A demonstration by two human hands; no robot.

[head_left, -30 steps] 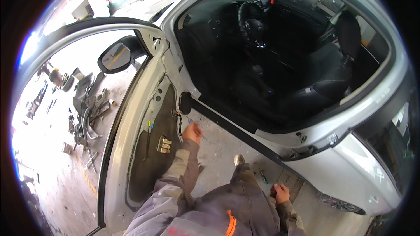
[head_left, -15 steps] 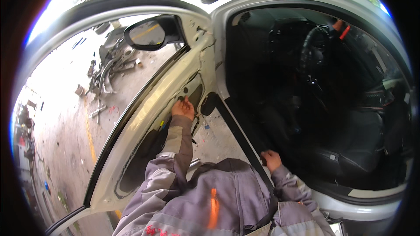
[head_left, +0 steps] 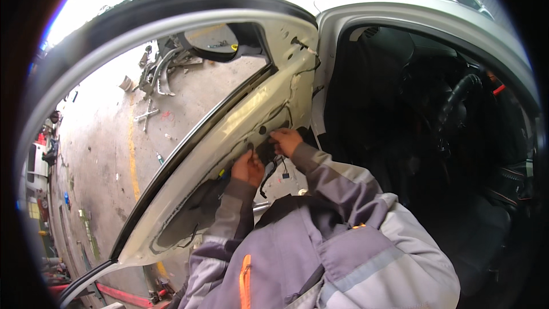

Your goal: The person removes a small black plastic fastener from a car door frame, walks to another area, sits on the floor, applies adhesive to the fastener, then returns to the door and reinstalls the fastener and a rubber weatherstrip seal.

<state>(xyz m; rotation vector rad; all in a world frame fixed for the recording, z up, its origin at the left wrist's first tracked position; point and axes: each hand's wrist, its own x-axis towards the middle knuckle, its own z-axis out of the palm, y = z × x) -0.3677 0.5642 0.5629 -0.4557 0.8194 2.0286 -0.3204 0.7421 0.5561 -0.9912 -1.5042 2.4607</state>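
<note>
Both hands work at the open car door [head_left: 220,117], whose inner side is bare cream metal without a trim panel. My left hand [head_left: 247,168] is closed, thumb and fingertips pinched together against the door's inner face; what sits between them is too small to make out. Close beside it on the right, my right hand [head_left: 286,141] has its fingers bent and pressed together at the dark opening of the door. Whatever it grips is hidden. A round black plug or hole [head_left: 263,130] shows just above the hands. Below them hangs a black cable with a connector [head_left: 265,187].
The door mirror [head_left: 214,43] and window frame lie at the upper left. To the right is the dark car interior with a steering wheel [head_left: 457,103]. Past the door, a cross-shaped wrench [head_left: 147,113] and loose car parts [head_left: 163,71] lie on the concrete floor.
My right hand has left the door sill and moved up and left to the door panel, beside my left hand. The head view has shifted, with the door appearing further right.
</note>
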